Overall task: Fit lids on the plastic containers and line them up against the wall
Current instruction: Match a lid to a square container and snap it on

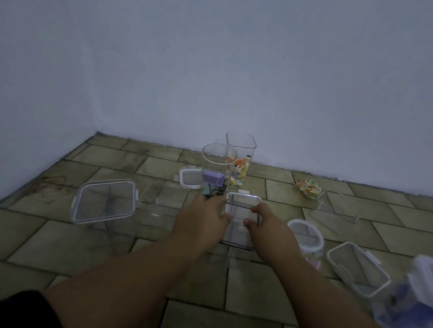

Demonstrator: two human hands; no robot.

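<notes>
A clear rectangular container (pixel 239 232) stands on the tiled floor in the middle, with a clear lid (pixel 243 200) lying on its top. My left hand (pixel 205 218) grips its left side and my right hand (pixel 264 222) grips its right side, thumbs on the near wall. Just behind it stands a tall round container (pixel 216 169) with purple and dark items inside, and no lid. Further back a tall square container (pixel 240 155) holding colourful packets stands near the wall (pixel 246 61), also without a lid.
A large lidded square container (pixel 104 200) stands at left, with a loose clear lid (pixel 152 192) beside it. A white-rimmed lid (pixel 189 178), a round lid (pixel 306 234), a lidded box (pixel 357 267), a tipped container with packets (pixel 338 204) and a bag (pixel 424 303) lie around.
</notes>
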